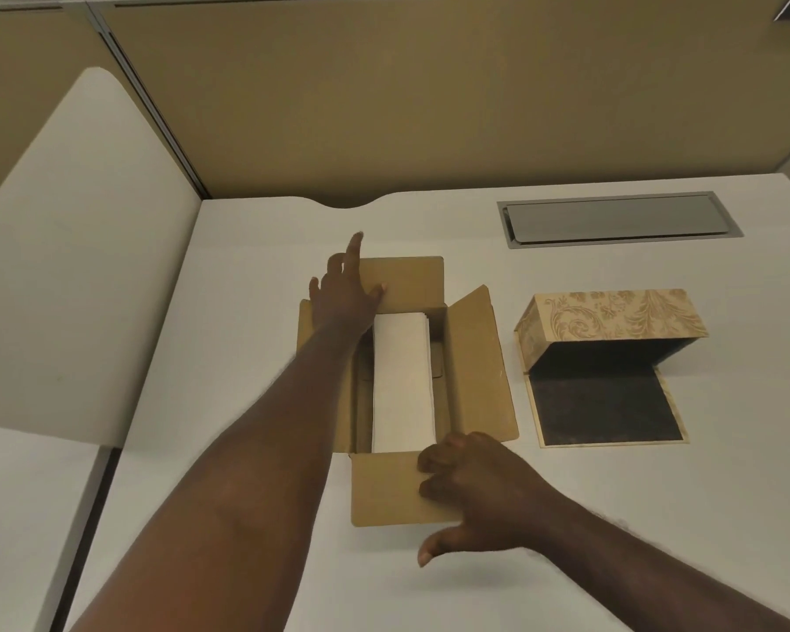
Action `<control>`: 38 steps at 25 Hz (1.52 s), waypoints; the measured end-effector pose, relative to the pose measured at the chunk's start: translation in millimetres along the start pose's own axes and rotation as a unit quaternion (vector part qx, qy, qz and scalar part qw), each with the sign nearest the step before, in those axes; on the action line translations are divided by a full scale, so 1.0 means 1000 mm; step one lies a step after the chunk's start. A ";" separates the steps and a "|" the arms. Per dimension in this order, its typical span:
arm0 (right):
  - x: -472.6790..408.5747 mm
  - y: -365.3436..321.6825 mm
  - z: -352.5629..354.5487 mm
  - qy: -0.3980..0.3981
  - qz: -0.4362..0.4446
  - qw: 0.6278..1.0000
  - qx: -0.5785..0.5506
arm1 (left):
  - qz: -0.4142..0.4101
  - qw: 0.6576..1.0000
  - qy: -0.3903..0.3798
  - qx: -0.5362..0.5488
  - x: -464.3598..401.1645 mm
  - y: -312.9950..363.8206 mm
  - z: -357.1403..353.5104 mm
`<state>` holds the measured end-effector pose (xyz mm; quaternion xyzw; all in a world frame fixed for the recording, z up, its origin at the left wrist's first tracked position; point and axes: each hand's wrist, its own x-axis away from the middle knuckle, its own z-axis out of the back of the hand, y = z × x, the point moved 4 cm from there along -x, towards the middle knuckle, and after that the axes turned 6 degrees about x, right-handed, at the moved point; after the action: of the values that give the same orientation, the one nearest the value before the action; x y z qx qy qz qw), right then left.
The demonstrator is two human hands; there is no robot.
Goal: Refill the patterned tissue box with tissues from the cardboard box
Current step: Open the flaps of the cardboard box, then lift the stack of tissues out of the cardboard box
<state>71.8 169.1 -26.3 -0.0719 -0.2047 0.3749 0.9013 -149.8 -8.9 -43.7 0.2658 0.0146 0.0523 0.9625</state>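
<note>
Looking down from the head view: cardboard box (475, 380) open in the middle of the surface (247, 312), all four flaps folded out. Left hand (345, 296) spread flat, pressing the far flap, gripping nothing. Right hand (470, 488) loosely curled, fingers pinning the near flap, thumb free, nothing held. Inside the box, a white stack of tissues (403, 380), running far to near. Just right of the box, well clear of both hands, the patterned tissue box (612, 317), tipped up with its dark base panel lying open. Tissues probably light, soft, prone to slump or fan apart; best taken by both long sides, squeezed gently, lifted level.
</note>
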 end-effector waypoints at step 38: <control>-0.122 0.065 -0.036 0.078 -0.462 0.623 -0.627 | 0.388 0.823 -0.226 0.347 0.114 -0.019 -0.075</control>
<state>-32.3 129.7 -115.5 -0.5444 -0.3252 -0.3168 0.7053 -38.4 25.4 -118.3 0.5705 -0.2904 0.3510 0.6833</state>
